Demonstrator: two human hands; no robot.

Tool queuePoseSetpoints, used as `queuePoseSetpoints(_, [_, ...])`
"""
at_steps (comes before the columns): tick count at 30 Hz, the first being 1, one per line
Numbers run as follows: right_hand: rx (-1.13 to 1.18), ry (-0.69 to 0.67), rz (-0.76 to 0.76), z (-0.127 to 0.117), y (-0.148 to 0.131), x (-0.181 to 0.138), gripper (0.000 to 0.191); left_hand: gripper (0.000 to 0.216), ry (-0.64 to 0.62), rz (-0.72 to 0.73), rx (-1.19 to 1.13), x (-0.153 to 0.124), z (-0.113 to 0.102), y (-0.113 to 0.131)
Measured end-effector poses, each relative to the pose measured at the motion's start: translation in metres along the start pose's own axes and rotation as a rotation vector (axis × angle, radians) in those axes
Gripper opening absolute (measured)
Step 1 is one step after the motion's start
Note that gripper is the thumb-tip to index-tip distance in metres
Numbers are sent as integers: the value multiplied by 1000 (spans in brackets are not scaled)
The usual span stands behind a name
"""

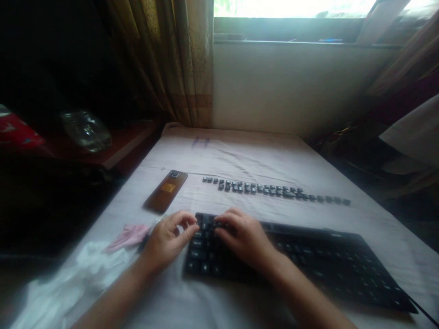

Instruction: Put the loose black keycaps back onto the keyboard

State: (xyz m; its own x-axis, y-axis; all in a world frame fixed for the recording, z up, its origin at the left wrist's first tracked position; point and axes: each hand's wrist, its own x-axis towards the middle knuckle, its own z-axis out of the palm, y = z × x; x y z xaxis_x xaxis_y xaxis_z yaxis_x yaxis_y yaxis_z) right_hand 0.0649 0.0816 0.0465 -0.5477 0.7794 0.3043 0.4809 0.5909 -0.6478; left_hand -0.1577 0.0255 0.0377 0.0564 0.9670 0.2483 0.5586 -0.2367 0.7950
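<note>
A black keyboard lies at a slant on the cloth-covered surface, with some keys in place at its left end. My left hand is at its upper left corner, thumb and forefinger brought together in a pinch; anything between them is too small to make out. Over the keys just to the right, my right hand has curled fingers, with thumb and forefinger close together at the key tops. Blur hides what they grip. Beyond the keyboard, several loose black keycaps are laid out in uneven rows.
A brown phone lies face down left of the keycaps. Pink cloth and crumpled white material are by my left forearm. The keyboard's cable runs off at lower right. A curtain hangs behind.
</note>
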Motion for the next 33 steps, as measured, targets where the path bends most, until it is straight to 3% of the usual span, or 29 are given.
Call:
queuePoseSetpoints(3, [-57,-63,102,2,3,1,17,15,17,127,92,0,1,-4])
queuePoseSetpoints(11, [-146,-151,168,4,-8,4,21,30,-80,362,403,-6,8,-4])
queuePoseSetpoints(27, [-139,-140,195,7,-7,8,20,31,-67,406,585,-7,11,1])
queuePoseSetpoints(33, [-147,-150,136,5,-3,5,23,30,-46,479,670,-7,13,6])
